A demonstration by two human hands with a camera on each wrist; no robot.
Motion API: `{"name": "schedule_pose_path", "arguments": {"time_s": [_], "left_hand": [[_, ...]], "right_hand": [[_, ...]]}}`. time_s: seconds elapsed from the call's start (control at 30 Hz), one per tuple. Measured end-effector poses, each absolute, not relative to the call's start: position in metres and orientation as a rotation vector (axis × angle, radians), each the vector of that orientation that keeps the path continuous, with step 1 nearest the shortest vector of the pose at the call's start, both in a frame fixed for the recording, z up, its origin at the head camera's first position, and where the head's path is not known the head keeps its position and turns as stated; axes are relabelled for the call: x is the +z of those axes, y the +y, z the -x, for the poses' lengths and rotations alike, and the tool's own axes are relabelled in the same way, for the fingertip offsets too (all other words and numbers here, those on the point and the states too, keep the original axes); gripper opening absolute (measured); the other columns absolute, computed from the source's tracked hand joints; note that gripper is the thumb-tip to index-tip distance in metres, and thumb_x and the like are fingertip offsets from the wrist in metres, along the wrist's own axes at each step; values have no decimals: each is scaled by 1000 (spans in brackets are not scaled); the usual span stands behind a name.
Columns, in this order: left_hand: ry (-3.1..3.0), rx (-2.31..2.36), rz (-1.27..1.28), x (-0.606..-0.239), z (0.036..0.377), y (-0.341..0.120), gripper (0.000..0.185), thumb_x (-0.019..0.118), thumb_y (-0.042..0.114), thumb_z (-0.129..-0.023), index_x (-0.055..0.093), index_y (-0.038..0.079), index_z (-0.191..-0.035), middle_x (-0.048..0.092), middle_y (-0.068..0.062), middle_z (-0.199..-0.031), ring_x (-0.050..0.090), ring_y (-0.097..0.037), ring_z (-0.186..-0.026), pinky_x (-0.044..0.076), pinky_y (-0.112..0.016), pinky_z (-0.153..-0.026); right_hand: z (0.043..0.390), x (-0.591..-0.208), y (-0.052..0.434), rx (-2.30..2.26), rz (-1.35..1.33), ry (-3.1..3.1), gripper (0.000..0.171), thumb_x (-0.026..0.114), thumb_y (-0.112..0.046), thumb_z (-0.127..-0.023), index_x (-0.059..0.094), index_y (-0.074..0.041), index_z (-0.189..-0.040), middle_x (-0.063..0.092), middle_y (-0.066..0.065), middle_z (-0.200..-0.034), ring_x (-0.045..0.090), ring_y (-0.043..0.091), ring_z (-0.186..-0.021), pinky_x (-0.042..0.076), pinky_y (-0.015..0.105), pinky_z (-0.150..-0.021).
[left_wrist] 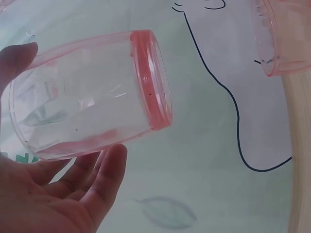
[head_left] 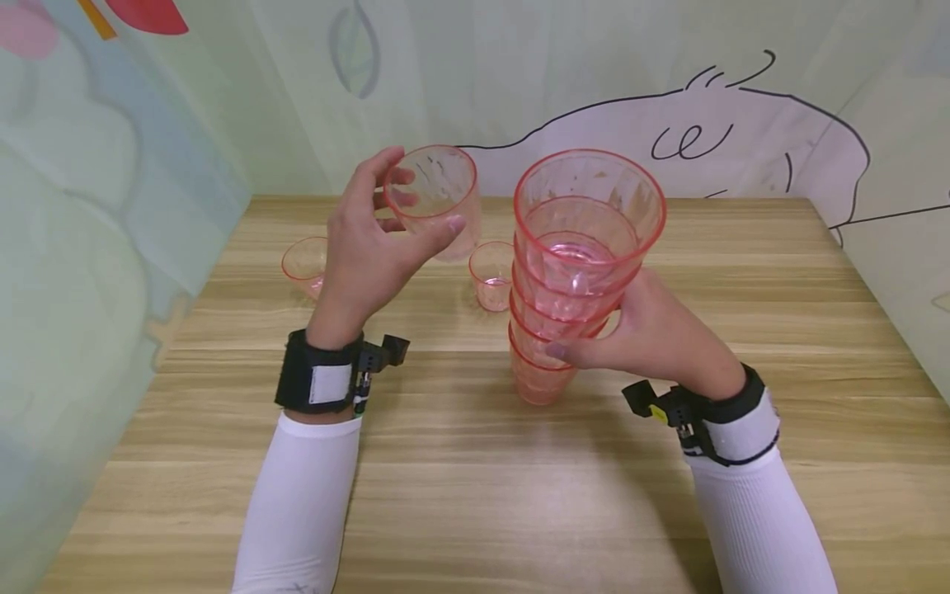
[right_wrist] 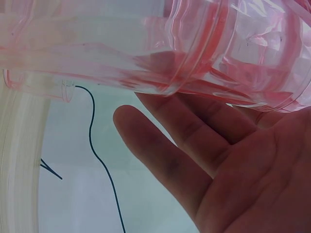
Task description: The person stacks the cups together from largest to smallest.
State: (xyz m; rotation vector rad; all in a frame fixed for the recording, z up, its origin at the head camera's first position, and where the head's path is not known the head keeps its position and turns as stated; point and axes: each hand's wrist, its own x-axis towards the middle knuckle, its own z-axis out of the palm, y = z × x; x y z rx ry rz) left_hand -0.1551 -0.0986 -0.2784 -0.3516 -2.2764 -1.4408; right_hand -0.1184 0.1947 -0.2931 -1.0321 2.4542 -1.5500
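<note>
Your left hand [head_left: 371, 247] is raised above the table [head_left: 460, 495], to the left of the stack of cups [head_left: 571, 280], with the wrist bent back and the palm turned toward the stack. Its thumb and fingers curl round a single pink cup [head_left: 438, 198], which it holds tilted, the mouth facing partly toward you. In the left wrist view that single pink cup [left_wrist: 92, 111] lies almost on its side across your fingers [left_wrist: 104, 179], the thick pink base pointing away from the palm.

Your right hand [head_left: 653, 334] grips the stack of cups from its right side, low down, fingers wrapped round the nested lower cups. The stack leans slightly toward you, its top cup open and wide. Whether its bottom touches the table or hangs just above it is not clear. The right wrist view shows the stack of cups [right_wrist: 184, 53] lying across your curled fingers [right_wrist: 170, 160], rims overlapping one another.

Behind and left of the stack, two more cups stand on the table: a small cup [head_left: 491, 276] just beside the stack, and another cup [head_left: 304, 264] farther left, partly hidden behind your left hand.

Both forearms wear white sleeves and black wrist straps.
</note>
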Motion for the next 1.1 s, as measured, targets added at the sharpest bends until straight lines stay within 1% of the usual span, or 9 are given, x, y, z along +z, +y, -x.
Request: {"name": "schedule_pose_path", "arguments": {"time_s": [0.2,0.4,0.57,0.83,1.1], "left_hand": [[-2254,-1418,382,-274,151,-97,81,86,35,-76,50,13,-146,60,-1,-123,53,-12,-111,50,-34,-85],[-2243,-1420,390,-272,148,-96,80,85,37,-77,50,14,-145,60,2,-122,54,-11,-111,50,-33,-85],[-2231,-1434,401,-270,146,-96,80,86,35,-77,51,14,-145,60,2,-122,54,-12,-111,50,-33,-85],[-2215,-1480,403,-266,143,-94,80,87,30,-75,51,14,-145,61,-3,-123,55,-16,-108,49,-33,-83],[-2168,-1529,434,-265,141,-93,77,86,28,-76,53,15,-144,61,0,-120,56,-16,-106,50,-33,-82]], "right_hand": [[119,-293,195,-1544,1034,2459,66,88,-17,-75,56,-27,-132,66,-8,-121,60,12,-112,49,36,-97],[117,-292,194,-1538,1027,2460,63,88,-17,-76,58,-25,-130,67,-9,-119,60,12,-111,49,35,-97],[116,-291,195,-1522,1014,2476,63,88,-17,-76,58,-23,-131,67,-9,-118,60,12,-110,48,34,-97],[117,-291,195,-1521,1026,2473,64,87,-16,-76,57,-26,-132,66,-9,-120,60,11,-112,48,35,-98],[115,-291,195,-1500,1012,2498,63,88,-19,-76,59,-23,-131,66,-10,-118,60,10,-110,47,33,-97]]}}
